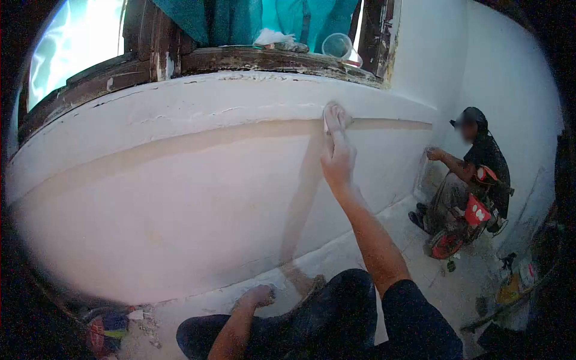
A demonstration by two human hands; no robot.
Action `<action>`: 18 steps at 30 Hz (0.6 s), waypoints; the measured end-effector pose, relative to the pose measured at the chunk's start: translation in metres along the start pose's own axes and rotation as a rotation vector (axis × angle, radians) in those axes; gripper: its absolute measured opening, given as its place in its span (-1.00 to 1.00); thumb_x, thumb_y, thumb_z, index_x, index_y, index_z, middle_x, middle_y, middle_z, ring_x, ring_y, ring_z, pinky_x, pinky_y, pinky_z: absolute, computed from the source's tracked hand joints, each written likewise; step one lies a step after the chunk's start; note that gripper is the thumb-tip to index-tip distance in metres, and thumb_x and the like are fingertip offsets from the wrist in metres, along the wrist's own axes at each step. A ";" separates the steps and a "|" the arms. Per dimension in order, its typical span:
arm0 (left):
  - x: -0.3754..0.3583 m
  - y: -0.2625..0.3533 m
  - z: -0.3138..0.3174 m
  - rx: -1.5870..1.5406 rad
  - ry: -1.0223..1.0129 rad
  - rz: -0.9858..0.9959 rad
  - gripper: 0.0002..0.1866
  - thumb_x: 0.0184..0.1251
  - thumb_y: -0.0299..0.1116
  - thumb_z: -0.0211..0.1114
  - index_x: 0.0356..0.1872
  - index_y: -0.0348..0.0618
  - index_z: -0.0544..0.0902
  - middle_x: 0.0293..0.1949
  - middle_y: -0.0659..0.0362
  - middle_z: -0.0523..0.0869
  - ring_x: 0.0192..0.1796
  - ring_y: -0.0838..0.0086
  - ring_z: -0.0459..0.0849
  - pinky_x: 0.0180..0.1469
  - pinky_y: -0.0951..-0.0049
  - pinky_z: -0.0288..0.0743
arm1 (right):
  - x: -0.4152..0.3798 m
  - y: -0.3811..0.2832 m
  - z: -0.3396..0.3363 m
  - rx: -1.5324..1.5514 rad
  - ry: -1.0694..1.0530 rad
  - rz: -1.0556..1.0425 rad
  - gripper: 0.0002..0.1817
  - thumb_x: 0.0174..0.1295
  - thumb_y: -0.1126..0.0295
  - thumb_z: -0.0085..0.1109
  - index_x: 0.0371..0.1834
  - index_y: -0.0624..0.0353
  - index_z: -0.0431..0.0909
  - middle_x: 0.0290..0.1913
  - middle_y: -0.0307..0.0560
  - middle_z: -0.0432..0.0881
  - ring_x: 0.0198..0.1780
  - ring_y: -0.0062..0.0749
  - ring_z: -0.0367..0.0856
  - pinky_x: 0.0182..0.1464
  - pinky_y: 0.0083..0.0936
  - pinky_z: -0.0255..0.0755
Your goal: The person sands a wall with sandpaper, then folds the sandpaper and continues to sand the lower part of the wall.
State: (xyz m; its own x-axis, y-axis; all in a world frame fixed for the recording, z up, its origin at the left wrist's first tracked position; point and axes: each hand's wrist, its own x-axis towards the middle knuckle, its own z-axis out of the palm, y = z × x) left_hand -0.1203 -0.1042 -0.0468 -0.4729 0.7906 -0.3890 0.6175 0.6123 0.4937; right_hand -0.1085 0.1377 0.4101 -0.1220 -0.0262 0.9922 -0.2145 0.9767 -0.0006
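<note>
Wall (pixel 180 210), smooth and matte white, carries a projecting ledge (pixel 198 108) with a curved appearance, fine cracks and a chipped upper edge. A dusky shadow band follows its underside. Right hand (pixel 339 141): raised to the ledge toward its right part, arm extended, skin whitened as if by powder. Its fingers are pressed together over a pale pad (pixel 326 125), thin and whitish at the visible edge; most of it is hidden, so its full shape and material cannot be told. The pad lies between the fingers and the ledge face. Left hand (pixel 259 296): low, beside the dark-clothed knee, fingers curled inward; whether they pinch anything cannot be told.

Above the ledge, a brown wooden window frame (pixel 246 60) shows worn, flaking paint. On its sill, a crumpled white wad (pixel 275 38) and a clear, round-mouthed cup (pixel 337 46) sit before a teal curtain (pixel 228 21). At far right, a person (pixel 489 150) in a dark cap and dark top squats facing the wall, a hand near its surface, beside a small red-and-black bike (pixel 474 213). The pale floor (pixel 360 252) is dusty, with mixed objects at near left and right.
</note>
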 end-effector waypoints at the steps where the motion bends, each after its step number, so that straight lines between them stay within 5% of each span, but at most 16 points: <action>1: 0.007 -0.006 0.001 0.002 0.012 0.075 -0.62 0.22 -0.23 0.35 0.05 -0.12 0.74 0.06 -0.08 0.80 0.14 -0.01 0.75 0.19 -0.03 0.59 | -0.002 0.013 0.000 0.001 -0.001 -0.006 -0.26 0.25 0.76 -0.06 0.58 0.21 0.34 0.50 0.30 0.43 0.48 0.23 0.43 0.39 -0.21 0.45; 4: 0.019 -0.017 0.013 0.019 0.005 0.131 -0.63 0.22 -0.23 0.36 0.04 -0.11 0.72 0.06 -0.08 0.80 0.14 -0.01 0.75 0.19 -0.02 0.59 | -0.008 0.038 -0.006 0.018 -0.260 0.307 -0.27 0.28 0.77 -0.07 0.59 0.20 0.34 0.51 0.34 0.40 0.55 0.19 0.35 0.46 -0.24 0.39; 7: 0.031 -0.029 0.026 -0.027 0.039 0.146 -0.63 0.23 -0.24 0.36 0.04 -0.10 0.71 0.04 -0.09 0.80 0.12 -0.01 0.75 0.16 -0.01 0.60 | 0.004 0.022 -0.003 0.002 -0.002 0.015 -0.28 0.29 0.77 -0.07 0.59 0.19 0.35 0.53 0.34 0.38 0.59 0.15 0.28 0.51 -0.27 0.33; 13: 0.015 -0.019 0.017 0.041 0.006 0.113 -0.67 0.25 -0.24 0.31 0.00 -0.13 0.74 0.06 -0.11 0.80 0.12 0.00 0.77 0.15 0.00 0.62 | -0.003 0.035 -0.006 0.103 -0.181 0.205 -0.31 0.31 0.77 -0.09 0.56 0.20 0.39 0.53 0.34 0.38 0.58 0.16 0.30 0.50 -0.27 0.34; 16: -0.004 0.010 -0.010 0.021 -0.029 0.017 -0.66 0.24 -0.25 0.32 -0.01 -0.13 0.77 0.03 -0.12 0.81 0.10 -0.01 0.78 0.14 0.00 0.63 | 0.005 0.016 -0.005 0.007 -0.015 0.036 -0.31 0.30 0.76 -0.09 0.55 0.20 0.40 0.53 0.33 0.37 0.59 0.15 0.29 0.51 -0.28 0.33; 18: -0.001 0.011 -0.008 0.008 -0.035 -0.050 -0.65 0.22 -0.25 0.32 0.00 -0.12 0.78 0.01 -0.12 0.82 0.09 -0.01 0.79 0.14 -0.01 0.64 | 0.003 -0.010 -0.003 0.174 -0.150 0.323 -0.31 0.29 0.75 -0.08 0.55 0.19 0.41 0.54 0.31 0.38 0.61 0.14 0.27 0.53 -0.29 0.30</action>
State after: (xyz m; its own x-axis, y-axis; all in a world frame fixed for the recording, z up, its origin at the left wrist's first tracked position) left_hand -0.1177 -0.0976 -0.0350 -0.4812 0.7580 -0.4403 0.5988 0.6511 0.4664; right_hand -0.1037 0.1280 0.4129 -0.3475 0.2329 0.9083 -0.3013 0.8896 -0.3434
